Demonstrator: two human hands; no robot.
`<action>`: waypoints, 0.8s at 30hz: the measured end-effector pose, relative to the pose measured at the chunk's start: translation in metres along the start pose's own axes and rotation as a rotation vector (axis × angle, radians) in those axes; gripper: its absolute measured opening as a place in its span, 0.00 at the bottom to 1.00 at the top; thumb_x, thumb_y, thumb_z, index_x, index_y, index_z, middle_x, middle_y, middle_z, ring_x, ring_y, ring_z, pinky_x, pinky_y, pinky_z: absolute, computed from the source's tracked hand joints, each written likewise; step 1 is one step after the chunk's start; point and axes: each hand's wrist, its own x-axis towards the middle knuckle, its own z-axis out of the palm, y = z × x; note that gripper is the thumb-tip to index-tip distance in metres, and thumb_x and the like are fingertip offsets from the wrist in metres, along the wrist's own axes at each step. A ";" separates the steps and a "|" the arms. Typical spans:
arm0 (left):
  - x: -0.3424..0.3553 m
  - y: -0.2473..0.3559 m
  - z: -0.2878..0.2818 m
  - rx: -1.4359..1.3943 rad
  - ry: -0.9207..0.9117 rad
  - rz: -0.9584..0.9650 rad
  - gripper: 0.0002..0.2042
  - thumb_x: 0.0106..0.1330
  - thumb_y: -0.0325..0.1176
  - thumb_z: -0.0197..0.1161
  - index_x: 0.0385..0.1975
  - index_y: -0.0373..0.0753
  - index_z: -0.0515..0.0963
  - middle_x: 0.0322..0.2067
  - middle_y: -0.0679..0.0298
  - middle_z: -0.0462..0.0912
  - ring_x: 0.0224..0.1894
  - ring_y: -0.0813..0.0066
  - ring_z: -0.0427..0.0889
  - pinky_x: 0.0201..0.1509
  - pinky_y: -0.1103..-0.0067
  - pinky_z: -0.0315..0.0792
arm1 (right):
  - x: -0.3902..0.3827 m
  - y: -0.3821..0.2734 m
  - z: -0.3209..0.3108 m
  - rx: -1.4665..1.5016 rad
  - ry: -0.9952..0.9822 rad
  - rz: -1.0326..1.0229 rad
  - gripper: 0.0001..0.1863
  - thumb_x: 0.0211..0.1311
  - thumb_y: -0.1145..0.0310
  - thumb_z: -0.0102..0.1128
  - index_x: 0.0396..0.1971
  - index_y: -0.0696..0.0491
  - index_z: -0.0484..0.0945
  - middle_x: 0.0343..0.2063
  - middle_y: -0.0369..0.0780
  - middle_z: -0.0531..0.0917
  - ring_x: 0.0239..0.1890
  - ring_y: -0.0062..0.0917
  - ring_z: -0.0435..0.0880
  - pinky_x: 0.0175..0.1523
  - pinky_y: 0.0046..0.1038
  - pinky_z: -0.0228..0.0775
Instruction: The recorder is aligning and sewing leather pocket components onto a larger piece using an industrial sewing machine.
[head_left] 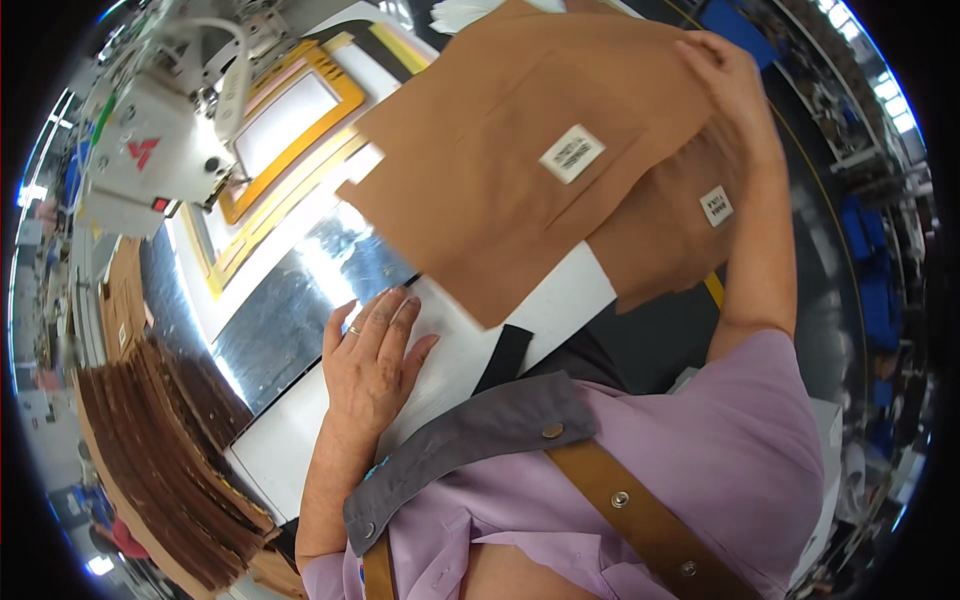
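A large brown fabric panel [520, 130] with a white label spreads across the upper middle of the view. My right hand [730, 90] grips its far right edge, with the thumb side partly hidden. Beneath and to the right hangs a second brown piece [675, 220], also labelled and slightly blurred. My left hand [375, 350], wearing a ring, rests on the white tabletop [300, 450] with its fingers apart and nothing in them. It lies just short of the panel's near left corner. A short black strip [503, 357] lies on the table between that hand and my body.
At the left stands a white sewing machine head [140, 150], beside a yellow-orange clamp frame [350, 90] on a shiny metal plate [290, 330]. A thick stack of brown pieces [170, 460] hangs at the lower left. Blue bins [865, 240] line the far right.
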 end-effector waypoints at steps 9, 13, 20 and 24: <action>0.010 -0.004 0.006 -0.089 -0.004 0.075 0.22 0.55 0.35 0.76 0.51 0.42 0.81 0.53 0.64 0.83 0.54 0.69 0.83 0.64 0.63 0.67 | -0.021 0.206 -0.258 -0.582 0.142 0.345 0.28 0.63 0.48 0.68 0.52 0.56 0.84 0.42 0.40 0.88 0.47 0.24 0.85 0.54 0.26 0.74; 0.013 -0.007 -0.004 -0.046 0.009 0.041 0.22 0.55 0.33 0.76 0.51 0.42 0.81 0.52 0.64 0.84 0.54 0.68 0.83 0.64 0.64 0.67 | -0.019 0.193 -0.176 -1.072 0.407 0.125 0.28 0.63 0.45 0.64 0.53 0.51 0.84 0.50 0.49 0.85 0.57 0.44 0.82 0.62 0.41 0.72; 0.001 -0.035 -0.021 0.008 0.094 -0.097 0.20 0.55 0.31 0.74 0.49 0.39 0.82 0.51 0.60 0.84 0.53 0.60 0.82 0.61 0.65 0.70 | 0.042 0.050 0.064 -0.486 -0.044 -0.290 0.20 0.65 0.57 0.66 0.53 0.51 0.83 0.52 0.44 0.85 0.50 0.38 0.85 0.56 0.35 0.76; -0.013 -0.051 -0.020 0.021 0.116 -0.184 0.18 0.56 0.30 0.73 0.48 0.38 0.82 0.50 0.58 0.85 0.52 0.58 0.82 0.59 0.66 0.70 | 0.091 0.048 0.142 -0.504 -0.042 -0.416 0.19 0.66 0.62 0.63 0.54 0.51 0.82 0.50 0.45 0.85 0.52 0.41 0.84 0.56 0.40 0.76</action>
